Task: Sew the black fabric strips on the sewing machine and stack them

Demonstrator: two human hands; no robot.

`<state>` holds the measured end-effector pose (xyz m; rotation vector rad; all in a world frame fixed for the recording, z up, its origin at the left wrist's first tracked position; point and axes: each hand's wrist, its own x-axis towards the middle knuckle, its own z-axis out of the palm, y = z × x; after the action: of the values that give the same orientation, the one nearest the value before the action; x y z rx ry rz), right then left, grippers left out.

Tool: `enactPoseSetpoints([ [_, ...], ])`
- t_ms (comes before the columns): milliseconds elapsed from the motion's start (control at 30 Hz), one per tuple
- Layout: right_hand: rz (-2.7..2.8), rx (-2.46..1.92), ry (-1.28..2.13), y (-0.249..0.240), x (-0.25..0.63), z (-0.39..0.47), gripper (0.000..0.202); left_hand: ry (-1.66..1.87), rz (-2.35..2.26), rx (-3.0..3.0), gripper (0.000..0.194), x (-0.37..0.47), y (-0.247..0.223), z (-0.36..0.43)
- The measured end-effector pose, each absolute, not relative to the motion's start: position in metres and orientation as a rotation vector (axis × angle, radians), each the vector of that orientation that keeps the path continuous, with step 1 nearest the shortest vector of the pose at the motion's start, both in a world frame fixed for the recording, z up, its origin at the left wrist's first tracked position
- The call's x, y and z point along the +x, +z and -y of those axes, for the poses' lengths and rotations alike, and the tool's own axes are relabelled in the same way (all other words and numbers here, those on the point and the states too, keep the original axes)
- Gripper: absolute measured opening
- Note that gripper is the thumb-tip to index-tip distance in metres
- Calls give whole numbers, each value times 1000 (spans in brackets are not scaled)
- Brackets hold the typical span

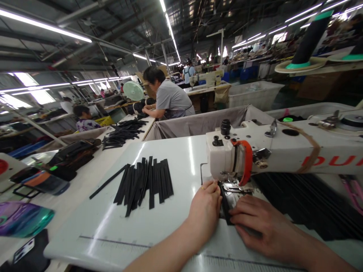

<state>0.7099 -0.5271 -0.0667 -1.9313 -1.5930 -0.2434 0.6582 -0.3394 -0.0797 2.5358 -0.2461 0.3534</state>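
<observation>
We had a black strip [225, 204] lying flat on the white sewing table [170, 158], running lengthwise under the presser foot [231, 187] of the white sewing machine [283, 151]. Strip sat at about 5 o'clock in the frame, just below the machine head.

Our left hand [204, 211] rested palm-down at the strip's 9 o'clock side, fingers close together and curled in, fingertips touching the strip's left edge near the foot. There was a ring on one finger. Our right hand [259, 223] lay flat at the strip's 3 o'clock side, fingers narrow and stretched out, pressing the strip's near end down to the table. Neither hand gripped it; both just pinned and steered it.

At 9 o'clock from the hands, well apart, a loose pile of black strips [144, 181] lay fanned on the table, one long one angled off to its left. At 3 o'clock, under the machine arm, a darker stack of black material [306, 200] showed; we couldn't tell what pieces.

At 11 o'clock, further off, another heap of black strips [124, 132] sat on the next bench, where a person in a grey shirt [171, 98] leaned over. At 1 o'clock a thread cone [309, 37] stood on its stand
</observation>
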Motion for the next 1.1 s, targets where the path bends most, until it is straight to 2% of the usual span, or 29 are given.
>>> enactPoseSetpoints([
  [500,1524,-2188,-394,-82,724,518,28,328,198,2590,22,656,-74,341],
  [767,1539,-2201,-441,-86,722,518,28,277,33,2736,21,652,-71,347],
  [1100,1526,-2208,-431,-82,720,518,29,321,38,2711,24,653,-74,347],
])
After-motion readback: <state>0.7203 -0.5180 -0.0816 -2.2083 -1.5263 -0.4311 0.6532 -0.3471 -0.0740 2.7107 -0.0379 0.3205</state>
